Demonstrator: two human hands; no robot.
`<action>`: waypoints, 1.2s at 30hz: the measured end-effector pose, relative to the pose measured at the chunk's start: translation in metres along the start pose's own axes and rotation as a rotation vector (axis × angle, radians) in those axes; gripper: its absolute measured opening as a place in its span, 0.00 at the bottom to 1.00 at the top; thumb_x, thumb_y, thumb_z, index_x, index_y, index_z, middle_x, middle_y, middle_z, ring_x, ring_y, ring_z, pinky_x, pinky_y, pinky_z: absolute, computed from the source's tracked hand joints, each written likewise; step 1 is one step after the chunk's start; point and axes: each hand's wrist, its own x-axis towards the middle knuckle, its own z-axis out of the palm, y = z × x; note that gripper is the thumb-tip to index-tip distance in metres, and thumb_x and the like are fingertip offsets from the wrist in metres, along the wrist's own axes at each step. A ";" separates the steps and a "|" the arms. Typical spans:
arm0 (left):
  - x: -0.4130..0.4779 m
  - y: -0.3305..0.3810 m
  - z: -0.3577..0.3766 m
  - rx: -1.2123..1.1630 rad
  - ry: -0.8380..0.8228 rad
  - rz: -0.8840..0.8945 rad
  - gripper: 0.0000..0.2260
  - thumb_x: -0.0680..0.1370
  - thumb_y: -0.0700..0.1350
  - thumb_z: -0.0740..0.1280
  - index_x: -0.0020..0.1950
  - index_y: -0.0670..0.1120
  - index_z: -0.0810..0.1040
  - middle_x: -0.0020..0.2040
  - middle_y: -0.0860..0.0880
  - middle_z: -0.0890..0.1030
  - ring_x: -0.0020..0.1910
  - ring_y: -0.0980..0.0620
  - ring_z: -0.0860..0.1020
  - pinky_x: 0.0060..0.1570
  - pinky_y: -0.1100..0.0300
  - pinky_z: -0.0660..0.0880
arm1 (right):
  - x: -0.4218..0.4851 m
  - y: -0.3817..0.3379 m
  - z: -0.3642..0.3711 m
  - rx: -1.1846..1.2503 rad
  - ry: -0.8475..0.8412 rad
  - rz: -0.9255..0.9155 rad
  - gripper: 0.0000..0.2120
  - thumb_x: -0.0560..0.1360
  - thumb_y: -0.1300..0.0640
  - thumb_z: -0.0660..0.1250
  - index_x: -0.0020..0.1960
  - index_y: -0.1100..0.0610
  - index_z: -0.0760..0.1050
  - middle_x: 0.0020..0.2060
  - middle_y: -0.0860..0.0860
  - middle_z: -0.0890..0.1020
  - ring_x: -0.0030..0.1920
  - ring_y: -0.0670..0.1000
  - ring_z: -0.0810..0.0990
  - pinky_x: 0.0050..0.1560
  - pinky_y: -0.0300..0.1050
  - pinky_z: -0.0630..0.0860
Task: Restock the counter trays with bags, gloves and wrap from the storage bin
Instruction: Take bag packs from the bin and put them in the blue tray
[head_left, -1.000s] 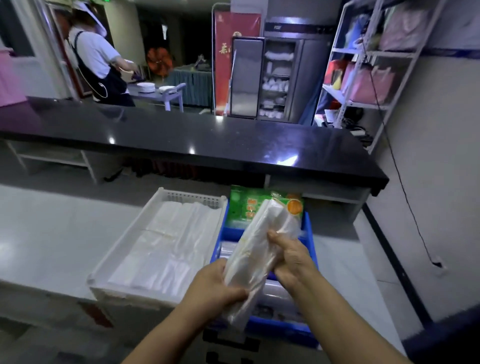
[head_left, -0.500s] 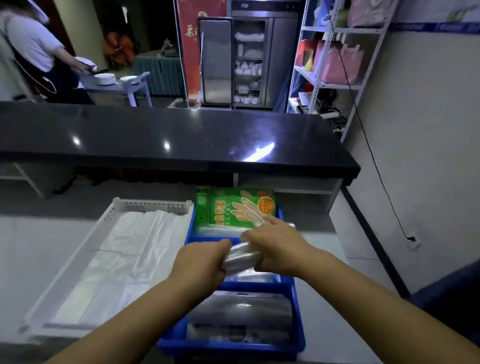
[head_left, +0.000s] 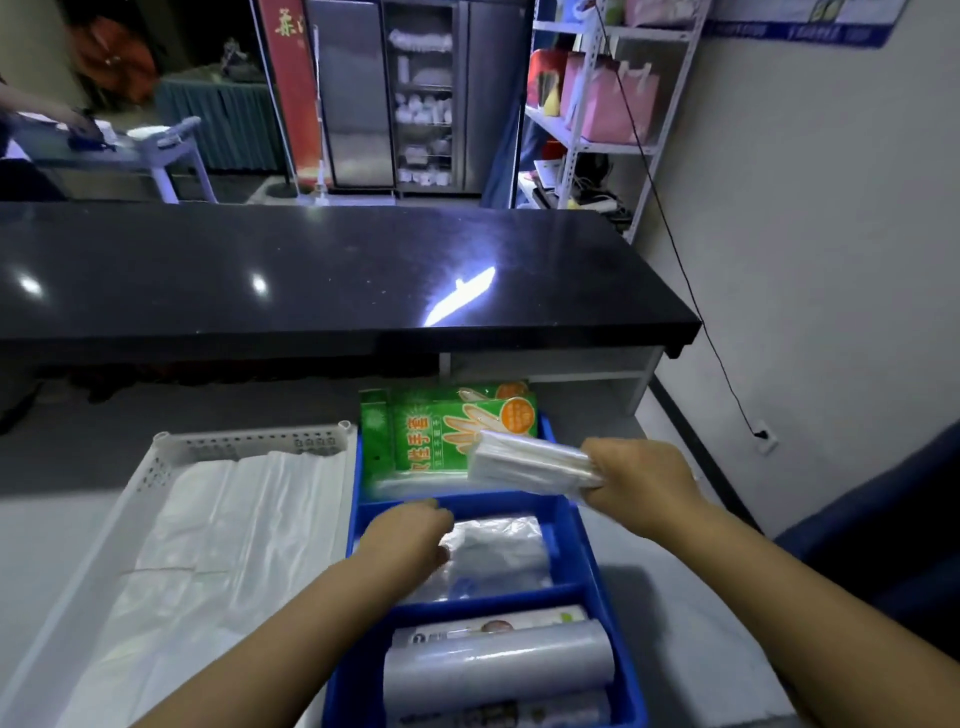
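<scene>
Over tray, 2 hands, 1 bag pk

Glove pack, green, far compartment of blue bin: large red-orange Chinese characters running sideways, "手套" readable, rest blurred. Round orange sticker on pack: small print, illegible. Red banner, far left of centre: yellow character at top, looks like "茶". Wrap box, near compartment: label too blurred. Blue-edged poster, right wall: unreadable.
</scene>
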 end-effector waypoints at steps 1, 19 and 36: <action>0.005 0.003 0.005 0.039 -0.035 0.008 0.11 0.74 0.44 0.64 0.56 0.44 0.74 0.58 0.44 0.76 0.56 0.43 0.74 0.51 0.50 0.72 | -0.001 0.002 0.002 0.017 0.015 0.033 0.11 0.70 0.45 0.68 0.48 0.48 0.73 0.35 0.45 0.79 0.30 0.44 0.70 0.26 0.35 0.59; 0.007 -0.005 0.024 -0.268 -0.010 -0.047 0.07 0.74 0.43 0.60 0.50 0.47 0.73 0.50 0.44 0.78 0.48 0.43 0.77 0.42 0.55 0.71 | 0.021 -0.018 0.005 0.110 0.066 0.078 0.11 0.72 0.44 0.67 0.47 0.50 0.74 0.33 0.45 0.76 0.30 0.46 0.73 0.26 0.35 0.63; -0.043 0.008 0.026 -0.427 0.049 -0.105 0.07 0.74 0.49 0.59 0.51 0.53 0.71 0.50 0.52 0.81 0.49 0.51 0.77 0.39 0.61 0.65 | 0.062 -0.093 0.074 0.066 -0.630 -0.183 0.13 0.64 0.50 0.69 0.35 0.49 0.64 0.37 0.48 0.77 0.39 0.54 0.75 0.33 0.42 0.66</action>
